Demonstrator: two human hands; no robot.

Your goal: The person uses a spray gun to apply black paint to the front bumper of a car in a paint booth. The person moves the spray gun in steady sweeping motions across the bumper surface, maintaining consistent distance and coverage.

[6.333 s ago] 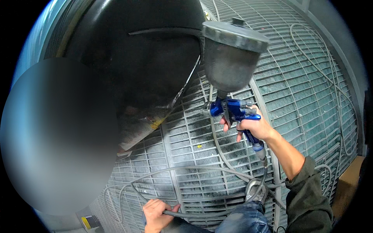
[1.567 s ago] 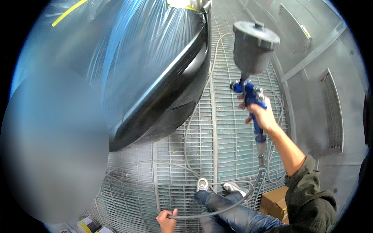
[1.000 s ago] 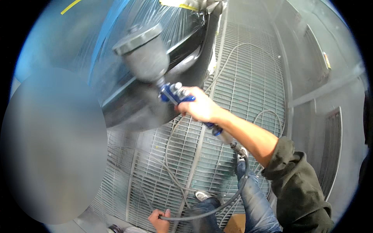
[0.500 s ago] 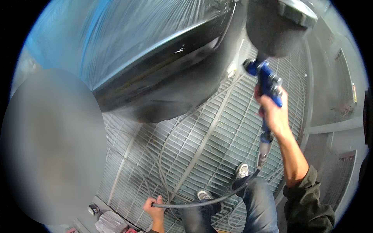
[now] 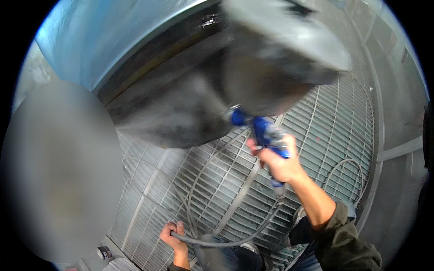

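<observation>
Since half a second ago, spray gun [image 5: 260, 131] has swung left, nearer the dark panel [image 5: 181, 108]. Right hand [image 5: 278, 160] clenched on its grip; left hand [image 5: 174, 235] grasps the hose [image 5: 235, 241]. Risk: cup so near could bump wet panel; hose might snag on floor grating [image 5: 325, 131].
</observation>
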